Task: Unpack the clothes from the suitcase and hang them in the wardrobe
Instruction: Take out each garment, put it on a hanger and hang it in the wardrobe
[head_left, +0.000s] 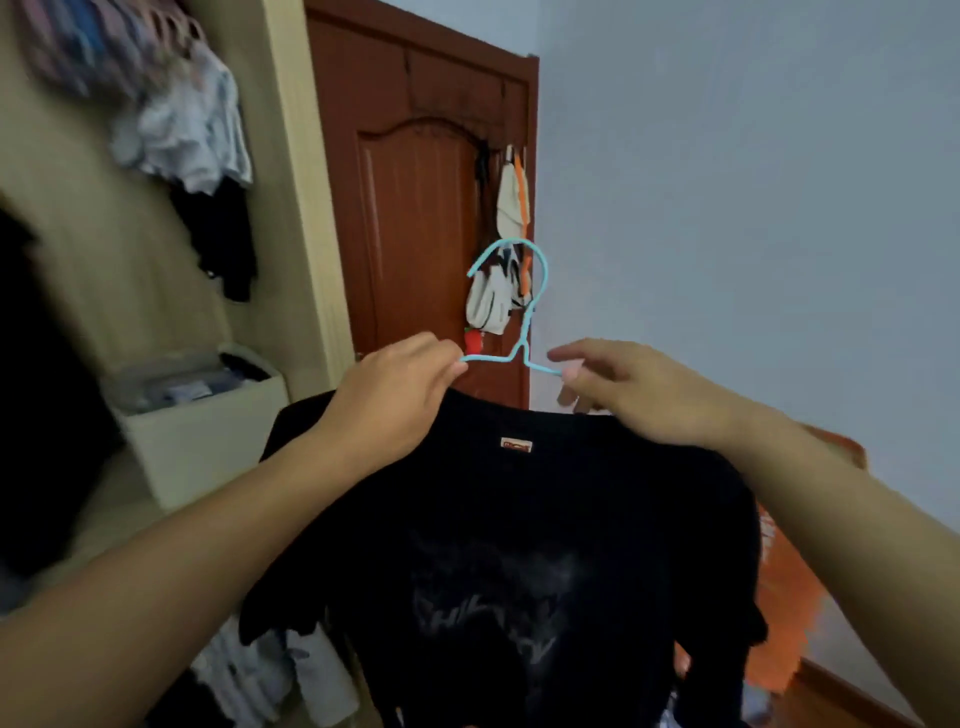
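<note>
Open wardrobe (130, 291) on the left, clothes hanging inside; brown door (415, 208) straight ahead. Black T-shirt (519, 545) held up mid-frame on a blue hanger (530, 312). Left hand (400, 395) pinches the hanger's shoulder and collar; right hand (623, 389) grips the other side.

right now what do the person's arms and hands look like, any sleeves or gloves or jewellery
Both forearms are bare as far as the frame shows, with no sleeve cuff in view. The left hand and right hand wear no gloves. No watch, bracelet or ring shows on either wrist or on the fingers that can be seen. Fingernails look short and unpainted.
</note>
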